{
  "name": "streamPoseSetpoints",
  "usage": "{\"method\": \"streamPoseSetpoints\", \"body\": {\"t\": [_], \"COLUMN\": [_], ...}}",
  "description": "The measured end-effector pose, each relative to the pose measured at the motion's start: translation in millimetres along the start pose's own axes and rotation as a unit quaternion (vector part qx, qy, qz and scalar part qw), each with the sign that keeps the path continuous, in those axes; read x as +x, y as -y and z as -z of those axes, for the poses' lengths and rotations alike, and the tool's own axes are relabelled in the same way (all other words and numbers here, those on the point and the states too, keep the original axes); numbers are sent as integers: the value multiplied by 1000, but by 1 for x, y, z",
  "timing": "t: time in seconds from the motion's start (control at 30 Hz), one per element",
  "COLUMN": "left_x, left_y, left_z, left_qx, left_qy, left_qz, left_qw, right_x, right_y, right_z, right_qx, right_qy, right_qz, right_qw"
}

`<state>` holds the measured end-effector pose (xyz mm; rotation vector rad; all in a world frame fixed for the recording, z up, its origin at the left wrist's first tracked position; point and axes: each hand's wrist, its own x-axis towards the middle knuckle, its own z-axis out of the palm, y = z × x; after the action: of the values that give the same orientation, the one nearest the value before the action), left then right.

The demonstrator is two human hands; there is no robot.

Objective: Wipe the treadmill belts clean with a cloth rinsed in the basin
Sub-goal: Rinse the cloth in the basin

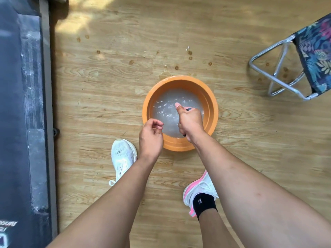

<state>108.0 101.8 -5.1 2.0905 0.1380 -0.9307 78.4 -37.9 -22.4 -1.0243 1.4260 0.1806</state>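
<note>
- Because the dusty grey-black treadmill belt (10,104) lies at the far left, well apart from the basin, a cloth carried over too wet could drip along the way and leave the belt streaked or slick. The frame edge cuts the treadmill off, so how much of it is dirty cannot be told.
- The pale wood-grain plank floor (107,86) carries brown-ringed water spots (176,67) beyond the basin. More splashes near the white mesh trainer (122,156) could make the footing slippery.
- The left hand (151,136) hovers over the basin's near-left rim with its fingers loosely curled on nothing, apart from the other hand. A careless knock there could slop water out.
- The round orange plastic basin (179,80) stands on the floor between the feet and the spots, holding cloudy, rippled water (166,108). Water this murky may put grime back into the cloth, and it hides the bottom.
- The right hand (190,122) is a tight fist with the thumb up, above the water, clamped on what I take to be the dark cloth (189,109). Only slivers show at the fist's top and bottom, so its size and wetness are unclear. A hard squeeze could spray over the rim.
- The chrome-framed folding stool with floral fabric (279,76) sits well apart at the upper right, partly cut off.
</note>
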Motion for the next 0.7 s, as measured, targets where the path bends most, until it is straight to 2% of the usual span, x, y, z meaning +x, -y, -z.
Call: {"method": "streamPoseSetpoints", "body": {"t": [0.13,0.2,0.27,0.3,0.37,0.43,0.5,0.57,0.63,0.7], "left_x": [5,9,17,20,28,35,41,45,43,42], "left_y": [-26,-36,-35,-33,-33,-35,-36,-39,-49,-55], "left_z": [-17,-31,-44,-48,-52,-52,-51,-49,-48,-50], "left_qx": [-43,-80,-111,-119,-140,-154,-110,6,148,206], "left_qy": [76,129,150,135,51,-20,-35,-23,-22,-16], "left_qz": [-17,32,92,116,144,156,152,142,119,79], "left_qw": [996,988,978,977,978,976,982,990,982,975], "right_x": [-11,-27,-39,-41,-44,-41,-33,-22,-11,-1], "right_y": [6,13,14,12,9,6,0,-7,-11,-16], "right_z": [13,16,20,25,38,53,67,74,75,69], "right_qx": [65,133,180,196,209,162,65,5,-31,-76], "right_qy": [52,120,170,186,203,163,81,30,20,19], "right_qz": [-66,-99,-122,-133,-152,-131,-87,-65,-63,-50], "right_qw": [994,979,961,953,944,965,991,997,997,996]}}
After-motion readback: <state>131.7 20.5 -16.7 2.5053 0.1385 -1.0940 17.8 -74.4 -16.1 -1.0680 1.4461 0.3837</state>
